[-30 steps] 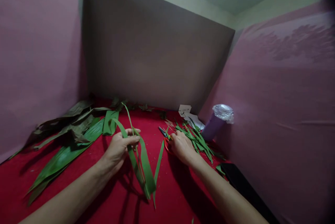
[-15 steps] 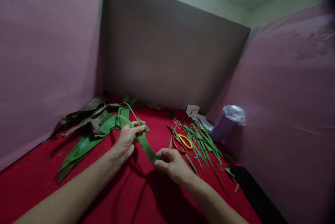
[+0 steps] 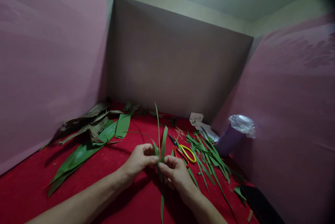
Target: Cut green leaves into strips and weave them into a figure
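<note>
Both hands meet in the middle over the red cloth [image 3: 31, 189]. My left hand [image 3: 137, 163] and my right hand [image 3: 175, 173] each pinch the same green leaf strip [image 3: 163, 142], which stands up between the fingertips with thin tips pointing upward and a tail hanging down toward me. Scissors [image 3: 183, 150] with a red and a yellow handle lie just beyond my right hand.
Large green and dried brown leaves [image 3: 86, 136] lie at the left. Several cut green strips [image 3: 209, 154] spread at the right, by a purple cup [image 3: 230, 138] capped with foil. White paper [image 3: 199, 121] lies at the back; a black flat object [image 3: 261, 206] sits front right.
My right hand left the scissors and came to the leaf strip. Both hands drew together, and the strip now stands upright between them.
</note>
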Tool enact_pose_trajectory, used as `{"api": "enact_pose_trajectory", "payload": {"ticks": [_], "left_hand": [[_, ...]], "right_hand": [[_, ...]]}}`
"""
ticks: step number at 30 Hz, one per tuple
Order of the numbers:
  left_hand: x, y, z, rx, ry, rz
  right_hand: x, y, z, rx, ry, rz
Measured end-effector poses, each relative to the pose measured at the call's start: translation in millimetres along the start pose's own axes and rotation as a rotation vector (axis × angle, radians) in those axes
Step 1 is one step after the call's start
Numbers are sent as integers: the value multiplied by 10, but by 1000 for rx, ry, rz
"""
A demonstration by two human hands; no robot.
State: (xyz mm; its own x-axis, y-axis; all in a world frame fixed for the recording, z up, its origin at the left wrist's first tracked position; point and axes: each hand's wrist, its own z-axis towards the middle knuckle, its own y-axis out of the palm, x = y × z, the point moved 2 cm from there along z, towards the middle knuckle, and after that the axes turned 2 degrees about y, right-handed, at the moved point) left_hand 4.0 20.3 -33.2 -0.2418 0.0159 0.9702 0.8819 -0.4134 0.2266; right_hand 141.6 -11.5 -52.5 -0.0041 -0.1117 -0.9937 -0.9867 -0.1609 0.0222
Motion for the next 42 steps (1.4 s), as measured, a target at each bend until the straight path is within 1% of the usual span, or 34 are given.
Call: {"api": "enact_pose_trajectory", "payload": {"ticks": [4, 13, 17, 19, 22, 24, 28, 31, 34, 36, 37, 40, 42], "left_hand": [[-15, -6, -13, 49, -13, 84], [-37, 36, -49, 20, -27, 45], [-25, 62, -71, 36, -25, 68], [-7, 83, -74, 44, -24, 82], [16, 119, -75, 42, -21, 115], [18, 139, -81, 35, -23, 153], [-20, 161, -102, -15, -31, 227], [-49, 171, -118, -53, -36, 248], [-35, 193, -140, -88, -42, 260], [12, 211, -163, -86, 7, 346], [47, 218, -177, -65, 65, 437], [159, 246, -236, 30, 321, 844], [193, 267, -278, 46, 433, 1066]], "right_hand": [[27, 26, 3, 13, -8, -43], [48, 36, 0, 13, -45, -97], [69, 47, 7, 11, -56, -97], [59, 24, 18, 74, -126, -82], [-8, -71, 20, 295, -328, -68], [-66, -141, 9, 396, -428, -60], [-174, -230, -26, 441, -519, -64], [-225, -248, -58, 457, -535, -114], [-273, -246, -91, 452, -553, -166], [-312, -243, -115, 453, -578, -187], [-330, -241, -125, 453, -590, -191], [-368, -228, -144, 441, -614, -185], [-373, -216, -149, 432, -622, -191]]}}
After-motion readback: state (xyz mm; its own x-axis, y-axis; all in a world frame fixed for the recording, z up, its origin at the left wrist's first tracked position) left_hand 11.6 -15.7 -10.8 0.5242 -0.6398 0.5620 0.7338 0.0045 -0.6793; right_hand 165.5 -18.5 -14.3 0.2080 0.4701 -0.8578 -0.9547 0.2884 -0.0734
